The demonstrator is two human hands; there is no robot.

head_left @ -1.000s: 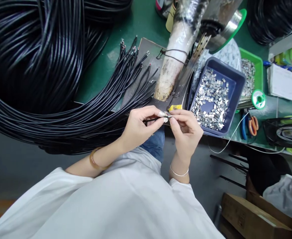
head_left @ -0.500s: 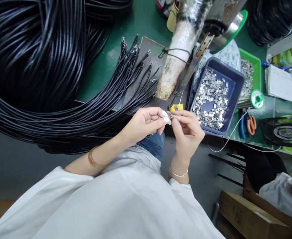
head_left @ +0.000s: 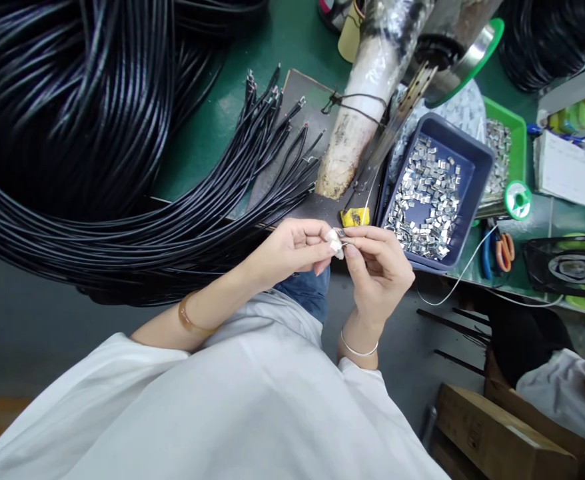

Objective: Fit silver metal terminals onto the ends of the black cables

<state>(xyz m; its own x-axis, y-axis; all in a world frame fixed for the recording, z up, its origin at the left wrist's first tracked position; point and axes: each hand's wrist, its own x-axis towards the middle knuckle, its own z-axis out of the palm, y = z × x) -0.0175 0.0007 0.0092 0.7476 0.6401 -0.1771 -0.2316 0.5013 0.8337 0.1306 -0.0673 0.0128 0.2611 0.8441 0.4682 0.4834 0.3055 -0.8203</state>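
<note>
My left hand [head_left: 300, 247] and my right hand [head_left: 380, 267] meet fingertip to fingertip at the table's front edge, both closed in a pinch. White wrapping [head_left: 334, 241] covers the thumb and index fingertips of my left hand; what they pinch is hidden. A small grey metal piece [head_left: 341, 233] shows at the right index fingertip, with a thin pale strand by the right thumb. Just beyond the hands lies a yellow sponge-like block [head_left: 355, 217]. Left of it fan out the stripped ends of many black cables [head_left: 252, 153].
A blue bin [head_left: 475, 180] of small metal shells stands right of my hands, beside a green bin [head_left: 517, 127]. A solder spool [head_left: 517, 200], orange-handled pliers [head_left: 505, 252] and a wrapped white tube [head_left: 345, 147] are nearby. A cardboard box [head_left: 502, 433] and another person [head_left: 557, 387] are at lower right.
The view has shifted slightly. Both hands stay together in nearly the same pinch, with the right fingers turned a little and the small metal piece showing more.
</note>
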